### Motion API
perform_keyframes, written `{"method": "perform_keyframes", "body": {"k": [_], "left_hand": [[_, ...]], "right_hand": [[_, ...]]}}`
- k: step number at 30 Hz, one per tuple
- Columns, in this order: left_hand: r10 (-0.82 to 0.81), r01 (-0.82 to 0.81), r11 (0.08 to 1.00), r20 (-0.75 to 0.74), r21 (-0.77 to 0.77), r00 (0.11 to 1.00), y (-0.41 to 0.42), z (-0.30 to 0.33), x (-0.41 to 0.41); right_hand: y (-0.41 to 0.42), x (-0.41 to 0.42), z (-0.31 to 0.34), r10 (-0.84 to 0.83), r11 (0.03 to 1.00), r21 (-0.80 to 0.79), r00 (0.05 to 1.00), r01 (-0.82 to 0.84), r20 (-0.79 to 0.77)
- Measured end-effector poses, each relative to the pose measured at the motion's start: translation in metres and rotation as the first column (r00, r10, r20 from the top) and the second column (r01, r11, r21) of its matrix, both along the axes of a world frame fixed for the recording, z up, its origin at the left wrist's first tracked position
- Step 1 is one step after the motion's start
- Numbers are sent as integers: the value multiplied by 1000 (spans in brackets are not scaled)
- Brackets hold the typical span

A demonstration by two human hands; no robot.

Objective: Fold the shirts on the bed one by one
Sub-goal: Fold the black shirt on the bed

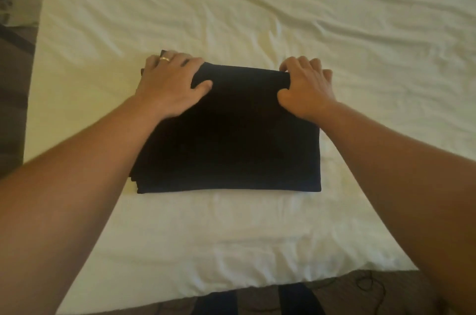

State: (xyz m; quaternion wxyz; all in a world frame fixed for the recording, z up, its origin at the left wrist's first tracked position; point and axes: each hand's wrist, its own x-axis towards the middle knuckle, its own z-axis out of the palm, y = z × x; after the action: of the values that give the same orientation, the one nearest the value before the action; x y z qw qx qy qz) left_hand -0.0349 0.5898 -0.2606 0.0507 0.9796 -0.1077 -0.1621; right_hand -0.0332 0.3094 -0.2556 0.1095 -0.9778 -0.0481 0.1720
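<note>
Head view, looking down over both forearms. A black fabric shirt, folded into a flat rectangle [226,134], lies on the white, wrinkled bed sheet [257,18], near the bed's near edge and roughly central in the view. Several stacked layers show along the shirt's near left corner; its near edge and right edge lie straight and flat on the sheet.

The left hand [170,82] sits at the shirt's far left corner. Its thumb lies on top of the fabric and its fingers curl over and past the far edge, so the corner is pinched between thumb and fingers. A gold ring [164,58] shows on 1 finger of this hand.

The right hand [305,85] sits at the shirt's far right corner in a mirrored pose: thumb pressed on the top surface, fingers bent over the far edge, grasping the fold. The tips of the outer fingers reach beyond the fabric, toward the sheet.

The far edge between the 2 hands appears as a rounded fold.

Brown floor [15,108] shows beside the bed at left and along the bottom of the view, where a thin dark cable [371,286] lies.
</note>
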Motion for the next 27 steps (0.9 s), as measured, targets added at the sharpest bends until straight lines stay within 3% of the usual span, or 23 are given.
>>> {"method": "perform_keyframes", "body": {"k": [7, 11, 15, 19, 23, 27], "left_hand": [[-11, 22, 992, -86, 126, 996, 8, 5, 22], [-30, 34, 997, -52, 75, 998, 6, 29, 21], [66, -68, 984, -17, -165, 998, 18, 85, 2], [85, -18, 960, 227, -280, 970, 25, 154, -33], [98, 3, 969, 394, -249, 914, 26, 189, -90], [117, -73, 990, 432, -118, 894, 25, 138, -168]], "right_hand": [[-11, 19, -3, 66, 989, -116, 982, -88, -178], [-7, 19, 21, 68, 997, -36, 991, -73, -116], [-8, 10, 75, 55, 995, 83, 998, -54, -5], [-7, -9, 135, 74, 976, 183, 971, -117, 229], [-8, -48, 155, 112, 952, 191, 851, -240, 513], [-4, -117, 111, 167, 958, 76, 753, -276, 636]]}}
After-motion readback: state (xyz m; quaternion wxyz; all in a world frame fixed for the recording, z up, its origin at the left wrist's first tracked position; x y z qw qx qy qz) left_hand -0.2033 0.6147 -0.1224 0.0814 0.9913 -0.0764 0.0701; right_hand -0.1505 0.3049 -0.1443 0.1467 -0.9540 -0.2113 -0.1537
